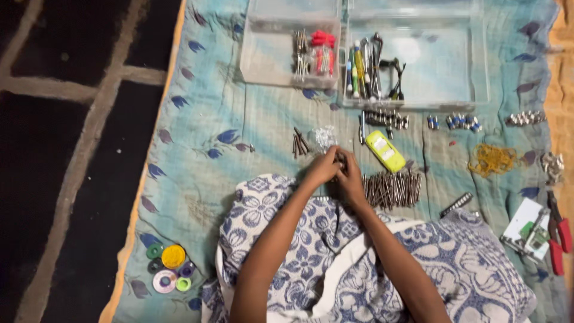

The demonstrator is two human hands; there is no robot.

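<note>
The left hand (321, 168) and the right hand (350, 176) met in front of the person's knees, fingers pressed together around a small dark metal piece (340, 159), too small to tell whether a screw or a nut. It sat pinched between the two sets of fingertips, just above the pale blue quilted cloth (203, 119) spread on the floor.

Just to the right of the hands lay a row of long silver nails (391, 188), and beyond it a flat yellow-green plastic case (385, 151). A short cluster of dark bolts (300, 142) lay to the upper left, near a heap of tiny shiny fasteners (324, 137). Two clear plastic trays (412, 60) at the far edge held screwdrivers and pliers.

Handling so small a part would go best, I judge, with both hands kept low over the cloth (a dropped piece stays findable there) and the grip firm at the fingertips, clear of the nail row.
</note>
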